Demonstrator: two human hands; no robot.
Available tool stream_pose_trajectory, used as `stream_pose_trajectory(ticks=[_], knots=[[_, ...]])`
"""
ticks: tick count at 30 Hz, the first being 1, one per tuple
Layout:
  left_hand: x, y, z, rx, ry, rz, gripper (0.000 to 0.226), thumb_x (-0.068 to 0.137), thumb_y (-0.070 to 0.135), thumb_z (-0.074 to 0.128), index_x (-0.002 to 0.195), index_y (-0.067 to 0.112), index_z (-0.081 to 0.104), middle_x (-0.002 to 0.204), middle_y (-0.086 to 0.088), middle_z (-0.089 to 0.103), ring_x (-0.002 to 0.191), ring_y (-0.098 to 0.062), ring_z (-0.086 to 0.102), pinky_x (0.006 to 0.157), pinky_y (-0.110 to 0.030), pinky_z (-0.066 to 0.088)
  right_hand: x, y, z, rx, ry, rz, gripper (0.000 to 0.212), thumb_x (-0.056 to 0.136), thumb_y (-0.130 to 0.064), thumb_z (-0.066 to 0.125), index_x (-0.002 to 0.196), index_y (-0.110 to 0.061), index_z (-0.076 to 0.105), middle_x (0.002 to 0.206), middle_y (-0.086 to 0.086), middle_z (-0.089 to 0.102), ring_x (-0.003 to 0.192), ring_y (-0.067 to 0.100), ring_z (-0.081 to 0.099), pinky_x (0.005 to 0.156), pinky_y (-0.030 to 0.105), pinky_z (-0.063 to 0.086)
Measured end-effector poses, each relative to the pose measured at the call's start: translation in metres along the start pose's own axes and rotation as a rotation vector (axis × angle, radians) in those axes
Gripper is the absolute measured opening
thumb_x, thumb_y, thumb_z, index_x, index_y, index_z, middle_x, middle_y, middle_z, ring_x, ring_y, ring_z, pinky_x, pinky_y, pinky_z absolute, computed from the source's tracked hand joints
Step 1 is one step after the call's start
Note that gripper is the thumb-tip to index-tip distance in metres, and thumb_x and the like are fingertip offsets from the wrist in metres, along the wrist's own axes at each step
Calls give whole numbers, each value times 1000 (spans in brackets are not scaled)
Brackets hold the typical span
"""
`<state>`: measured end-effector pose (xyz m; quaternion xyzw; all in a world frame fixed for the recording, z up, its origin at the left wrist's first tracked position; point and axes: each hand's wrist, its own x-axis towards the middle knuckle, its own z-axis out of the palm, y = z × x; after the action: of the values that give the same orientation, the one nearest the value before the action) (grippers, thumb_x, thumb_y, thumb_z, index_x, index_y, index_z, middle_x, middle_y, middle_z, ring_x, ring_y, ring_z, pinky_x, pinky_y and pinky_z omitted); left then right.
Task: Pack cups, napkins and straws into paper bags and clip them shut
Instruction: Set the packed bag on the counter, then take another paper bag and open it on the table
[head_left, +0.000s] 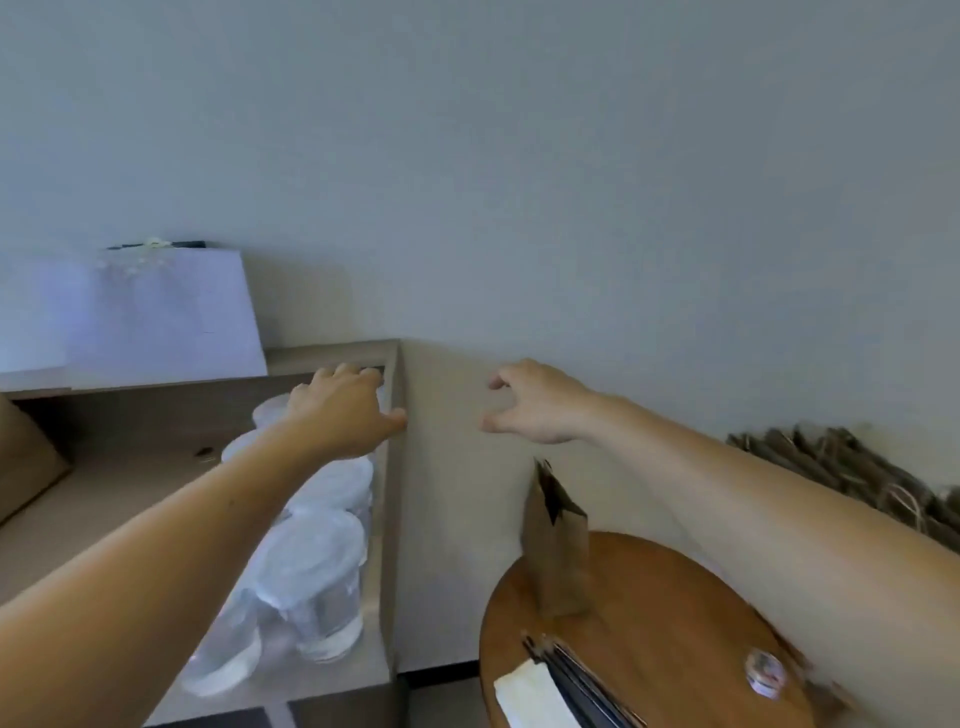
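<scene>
1. A grey-brown wooden shelf (390, 519) carries clear lidded plastic cups (311, 561).
2. A round brown wooden table (675, 623) bears an upright brown paper bag (558, 551), white napkins (524, 696) and black straws (582, 686).
3. The left hand (343, 410) reaches above the cups with its fingers bent; whether it grasps anything cannot be told.
4. The right hand (535, 405) hangs mid-air, loosely spread, holding nothing.

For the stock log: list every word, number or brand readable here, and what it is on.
No readable text anywhere.
White sheet: faint marks, too blurred to read.
Paper bag: a dark patch near the top, no letters visible.
Small round thing: blurred, unreadable.
</scene>
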<state>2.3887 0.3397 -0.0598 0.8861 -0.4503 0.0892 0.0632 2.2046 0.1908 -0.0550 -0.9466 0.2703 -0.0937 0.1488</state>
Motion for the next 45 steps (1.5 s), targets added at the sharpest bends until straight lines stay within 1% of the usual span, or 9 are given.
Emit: stream_pose_trajectory(ticks=[7, 12, 16, 19, 27, 31, 39, 43, 45], knots=[[33, 151, 51, -41, -95, 231, 68, 89, 61, 50, 145, 24, 41, 146, -4, 45, 132, -29, 41, 100, -47, 41, -40, 122, 4, 74, -16, 221, 68, 91, -52, 61, 146, -17, 40, 151, 4, 39, 134, 24, 43, 107, 38, 40], [68, 210, 116, -117, -242, 256, 65, 90, 56, 51, 144, 21, 41, 143, -7, 46, 129, -30, 43, 97, -45, 44, -36, 187, 28, 94, -63, 327, 67, 91, -52, 62, 145, -17, 43, 149, 3, 42, 133, 23, 44, 104, 34, 40], [103, 235, 181, -183, -374, 212, 52, 88, 51, 50, 128, 17, 51, 127, -9, 51, 112, -28, 48, 85, -39, 46, -21, 235, 48, 116, -141, 400, 67, 90, -49, 63, 145, -16, 44, 151, 2, 42, 135, 21, 43, 102, 31, 37], [114, 239, 227, -262, -452, 152, 46, 88, 47, 49, 118, 13, 54, 121, -12, 55, 114, -31, 51, 92, -42, 48, -4, 262, 65, 103, -182, 433, 64, 91, -47, 62, 143, -15, 46, 149, 3, 43, 134, 22, 44, 104, 31, 38], [129, 217, 341, -531, -586, -389, 57, 93, 55, 48, 127, 8, 50, 122, -13, 60, 107, -33, 59, 90, -39, 51, 34, 306, 145, 245, -294, 493, 61, 91, -53, 59, 140, -16, 50, 141, 2, 54, 126, 19, 52, 98, 28, 43], [134, 216, 383, -702, -658, -529, 54, 101, 49, 38, 123, 4, 57, 117, -16, 63, 103, -33, 61, 93, -41, 52, 31, 328, 170, 286, -348, 519, 60, 88, -57, 60, 135, -21, 53, 138, -3, 56, 122, 16, 54, 96, 29, 46], [142, 235, 406, -743, -647, -541, 26, 97, 22, 51, 104, 0, 62, 85, -13, 61, 76, -31, 61, 66, -37, 55, 41, 381, 190, 293, -380, 467, 52, 92, -55, 56, 131, -19, 57, 130, -1, 59, 111, 15, 56, 82, 25, 42], [113, 275, 386, -713, -638, -459, 22, 96, 23, 50, 88, 10, 66, 83, -10, 67, 76, -26, 67, 73, -42, 60, 46, 399, 196, 289, -334, 442, 57, 95, -58, 48, 134, -17, 54, 129, 1, 61, 113, 19, 59, 79, 25, 42], [89, 303, 379, -661, -646, -433, 26, 97, 25, 48, 79, 14, 63, 76, -4, 64, 70, -18, 64, 60, -33, 57, 43, 405, 200, 292, -339, 426, 55, 94, -60, 48, 128, -19, 56, 117, 0, 65, 103, 19, 63, 73, 25, 46]])
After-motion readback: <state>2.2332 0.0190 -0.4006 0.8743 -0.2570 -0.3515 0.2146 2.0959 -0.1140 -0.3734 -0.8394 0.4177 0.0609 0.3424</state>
